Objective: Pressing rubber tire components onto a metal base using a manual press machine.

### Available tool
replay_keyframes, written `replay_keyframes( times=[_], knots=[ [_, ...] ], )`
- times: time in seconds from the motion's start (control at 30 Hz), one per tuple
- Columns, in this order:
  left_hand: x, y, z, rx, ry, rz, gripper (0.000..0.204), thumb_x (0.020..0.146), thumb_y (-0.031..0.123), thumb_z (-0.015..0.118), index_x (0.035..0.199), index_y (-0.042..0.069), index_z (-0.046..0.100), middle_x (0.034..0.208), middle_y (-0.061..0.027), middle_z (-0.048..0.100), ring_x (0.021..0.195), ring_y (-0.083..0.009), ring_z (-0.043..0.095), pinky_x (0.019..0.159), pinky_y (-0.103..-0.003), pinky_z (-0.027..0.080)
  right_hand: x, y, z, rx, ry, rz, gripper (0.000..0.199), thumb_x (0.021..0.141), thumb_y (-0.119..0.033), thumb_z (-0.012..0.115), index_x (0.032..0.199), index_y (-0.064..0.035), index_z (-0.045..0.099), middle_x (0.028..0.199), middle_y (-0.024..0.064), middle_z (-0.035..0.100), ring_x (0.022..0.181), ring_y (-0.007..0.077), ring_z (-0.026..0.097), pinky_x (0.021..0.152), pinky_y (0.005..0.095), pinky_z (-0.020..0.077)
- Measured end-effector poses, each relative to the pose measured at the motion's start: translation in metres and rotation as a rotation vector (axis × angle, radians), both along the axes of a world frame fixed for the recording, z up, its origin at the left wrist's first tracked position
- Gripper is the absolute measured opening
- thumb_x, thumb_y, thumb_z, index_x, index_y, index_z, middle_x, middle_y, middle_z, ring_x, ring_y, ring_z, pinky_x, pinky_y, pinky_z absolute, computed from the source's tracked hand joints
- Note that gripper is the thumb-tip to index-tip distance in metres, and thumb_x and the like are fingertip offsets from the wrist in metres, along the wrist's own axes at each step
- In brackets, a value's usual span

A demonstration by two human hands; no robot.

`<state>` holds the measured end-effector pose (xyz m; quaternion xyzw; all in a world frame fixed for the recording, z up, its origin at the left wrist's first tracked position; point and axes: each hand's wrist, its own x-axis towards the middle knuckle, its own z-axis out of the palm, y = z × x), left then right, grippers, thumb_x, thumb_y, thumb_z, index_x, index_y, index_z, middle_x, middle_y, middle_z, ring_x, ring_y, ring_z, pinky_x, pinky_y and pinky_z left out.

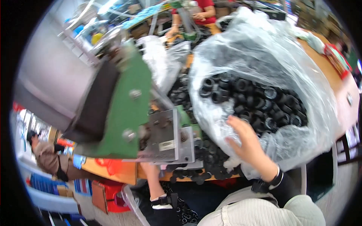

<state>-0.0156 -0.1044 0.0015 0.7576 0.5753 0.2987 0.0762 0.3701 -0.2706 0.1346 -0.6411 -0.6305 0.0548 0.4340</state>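
Observation:
My right hand (pixel 247 143) is at the near left edge of a large clear plastic bag (pixel 260 49). Its thumb and fingers are apart, and I see nothing held between them. Inside the bag lies a heap of black, ring-like round parts (pixel 264 100). A green machine (pixel 130 101) with a metal plate at its front (pixel 160 132) stands to the left, blurred in places. Below that plate is my left hand (pixel 151 171), its fingers hidden by the machine. Many loose black round pieces (pixel 213 156) lie on the table between the two hands.
Across the table a person in red (pixel 205 11) works with both hands. White plastic bags (pixel 154 54) lie behind the machine. At the left are a red stool (pixel 115 192) and another person in brown (pixel 51 158). A dark bin (pixel 320 173) stands at the right.

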Motion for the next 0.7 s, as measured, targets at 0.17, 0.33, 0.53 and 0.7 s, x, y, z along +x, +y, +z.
replay_keyframes(
  times=[0.17,0.33,0.53,0.7],
  knots=[
    [0.007,0.018,-0.022,-0.277,-0.821,0.06,0.046,0.087,0.015,0.059,0.128,-0.004,0.049,0.125,-0.0142,0.055,0.109,-0.0251,0.055,0.096,-0.037,0.043,0.071,0.002,-0.046,-0.309,-0.305,-0.239,0.053,0.071,-0.009,0.072,0.121,-0.0066,0.054,0.114,0.012,0.056,0.107,0.0309,0.053,0.089,0.041,0.0385],
    [0.012,0.017,-0.009,-0.183,-0.491,-0.025,0.043,0.09,0.019,0.054,0.127,-0.004,0.05,0.126,-0.0141,0.054,0.112,-0.0257,0.054,0.098,-0.038,0.041,0.081,0.016,-0.044,-0.392,-0.248,-0.205,0.056,0.067,-0.009,0.075,0.118,-0.0056,0.052,0.11,0.0119,0.055,0.106,0.0304,0.053,0.09,0.0417,0.0369],
    [0.036,-0.036,0.049,0.041,-0.616,-0.056,0.048,0.095,0.025,0.046,0.132,-0.006,0.043,0.13,-0.0169,0.05,0.119,-0.0266,0.049,0.104,-0.039,0.035,0.069,-0.01,-0.018,0.138,0.339,-0.187,0.053,0.063,-0.008,0.074,0.109,-0.0009,0.049,0.104,0.0118,0.055,0.093,0.0233,0.059,0.076,0.0319,0.0487],
    [0.092,-0.089,0.112,0.391,-0.322,-0.261,0.054,0.09,0.019,0.054,0.134,-0.008,0.038,0.138,-0.0212,0.043,0.127,-0.0281,0.043,0.107,-0.041,0.032,0.06,-0.052,0.019,0.222,0.476,-0.176,0.051,0.06,-0.007,0.077,0.104,-0.004,0.051,0.101,0.0078,0.056,0.081,0.0142,0.057,0.064,0.0259,0.0455]
  ],
)
